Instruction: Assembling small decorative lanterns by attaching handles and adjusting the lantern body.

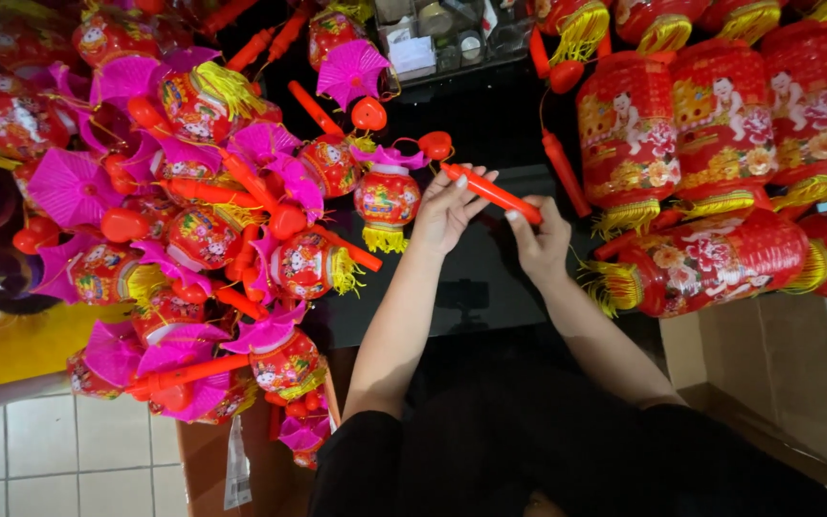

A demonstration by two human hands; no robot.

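Observation:
Both my hands hold one red plastic stick handle [490, 191] above a dark glass tabletop [490, 278]. My left hand [447, 206] grips its left end with fingers spread over it. My right hand [536, 239] pinches the right end. A small red lantern [388, 198] with a pink fan top and yellow tassel hangs just left of my left hand, close to the stick's end. I cannot tell whether it is attached to the stick.
A heap of small red lanterns with pink fans and red sticks [193, 220] fills the left. Large red cylindrical lanterns [720, 124] with yellow tassels crowd the right. An open cardboard box [768, 383] stands at lower right, another [232, 460] at lower left on the tiled floor.

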